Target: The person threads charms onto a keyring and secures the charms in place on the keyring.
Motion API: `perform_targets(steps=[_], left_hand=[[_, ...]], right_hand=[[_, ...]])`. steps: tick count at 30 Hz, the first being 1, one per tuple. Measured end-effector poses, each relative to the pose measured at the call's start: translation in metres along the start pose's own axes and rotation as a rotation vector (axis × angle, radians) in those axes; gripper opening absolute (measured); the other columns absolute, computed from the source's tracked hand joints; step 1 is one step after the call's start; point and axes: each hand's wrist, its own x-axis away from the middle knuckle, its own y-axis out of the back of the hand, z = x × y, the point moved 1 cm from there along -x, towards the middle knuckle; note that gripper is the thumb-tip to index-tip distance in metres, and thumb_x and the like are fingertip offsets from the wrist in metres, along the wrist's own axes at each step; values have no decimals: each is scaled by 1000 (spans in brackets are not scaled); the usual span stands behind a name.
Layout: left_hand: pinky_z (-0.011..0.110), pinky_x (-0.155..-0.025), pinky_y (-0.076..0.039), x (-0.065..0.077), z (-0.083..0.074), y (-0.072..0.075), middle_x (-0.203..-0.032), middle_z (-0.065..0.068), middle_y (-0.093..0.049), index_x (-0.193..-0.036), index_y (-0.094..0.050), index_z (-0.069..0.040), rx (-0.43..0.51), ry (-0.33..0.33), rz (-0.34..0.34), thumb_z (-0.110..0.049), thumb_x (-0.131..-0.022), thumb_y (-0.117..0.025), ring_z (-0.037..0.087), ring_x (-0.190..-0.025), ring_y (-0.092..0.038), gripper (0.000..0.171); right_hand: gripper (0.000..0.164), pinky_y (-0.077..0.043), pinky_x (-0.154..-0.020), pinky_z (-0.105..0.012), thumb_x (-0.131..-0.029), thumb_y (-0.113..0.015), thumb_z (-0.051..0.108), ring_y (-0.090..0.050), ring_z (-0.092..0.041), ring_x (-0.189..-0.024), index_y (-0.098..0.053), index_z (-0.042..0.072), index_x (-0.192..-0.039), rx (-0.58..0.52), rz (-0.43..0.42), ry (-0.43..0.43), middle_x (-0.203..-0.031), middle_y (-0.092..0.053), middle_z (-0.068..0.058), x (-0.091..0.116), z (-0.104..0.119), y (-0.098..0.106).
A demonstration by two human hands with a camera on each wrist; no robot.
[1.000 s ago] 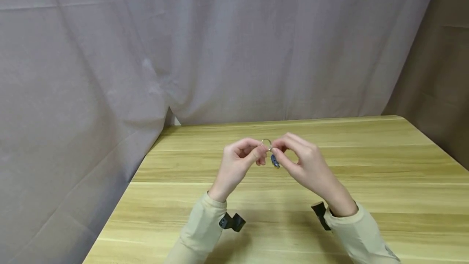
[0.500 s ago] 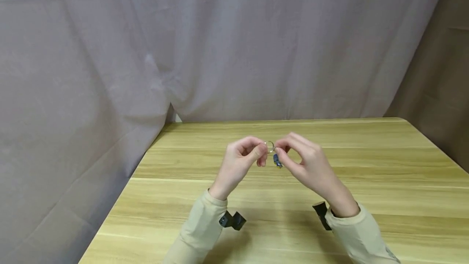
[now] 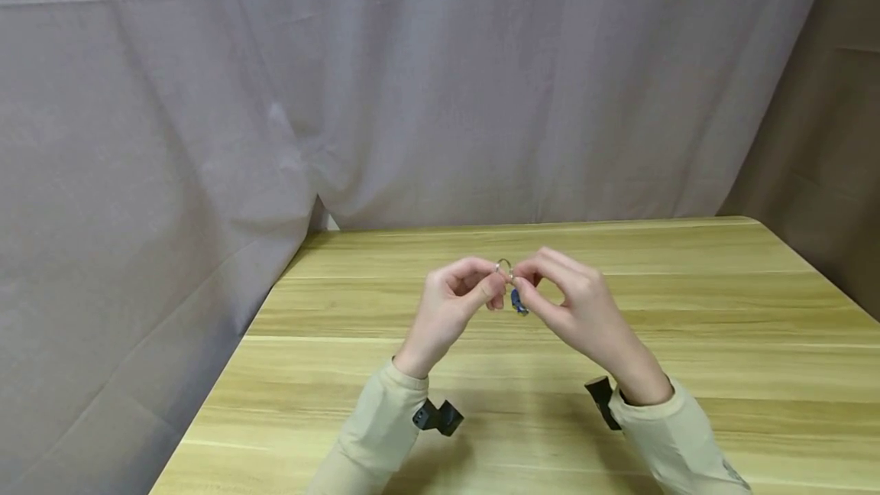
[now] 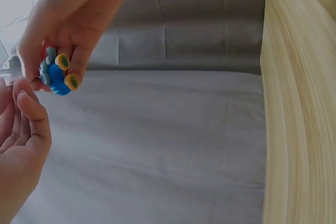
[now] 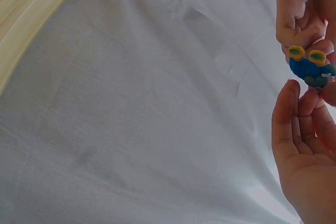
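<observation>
A thin metal key ring [image 3: 505, 263] stands up between both hands' fingertips in the head view. Pinching its left side with thumb and forefinger is my left hand [image 3: 450, 304]. My right hand [image 3: 574, 304] pinches at the ring's right side, where the charm joins it; the exact grip there is hidden. Below the right fingertips hangs a small blue figurine charm [image 3: 519, 302]. Closer up in the left wrist view, the figurine [image 4: 59, 80] has orange feet with green soles and grey-blue parts. The right wrist view also shows the figurine [image 5: 307, 69] beside the fingers.
Under the hands spreads a wooden table [image 3: 330, 396] with light grain. Grey cloth [image 3: 440, 82] hangs behind it and along the left side. A black wrist camera mount [image 3: 438, 417] sits at the left sleeve, and another mount [image 3: 602, 402] at the right.
The key ring shifts and tilts slightly between the fingertips. My left thumb has moved a little right, closer to the right fingertips. Both hands otherwise stay almost in place.
</observation>
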Motion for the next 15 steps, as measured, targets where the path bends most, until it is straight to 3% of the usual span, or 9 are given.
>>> perform_targets(steps=[10,15], left_hand=[[19,-62,-50,-2,2,-2,-72,20,-60,-93,-61,13,2,-2,-13,-4,-95,-59,6,-62,-58,17],[18,-59,-48,-2,1,-2,-69,1,-58,-94,-59,13,9,19,12,-6,-97,-55,5,-60,-56,20]], right_hand=[[15,-45,-69,-9,-81,-66,-6,-55,-3,-75,-67,8,-83,8,45,-37,-78,-62,3,2,1,1],[15,-45,-70,-9,-81,-66,-6,-55,-3,-76,-66,9,-83,16,53,-34,-78,-63,4,2,1,2]])
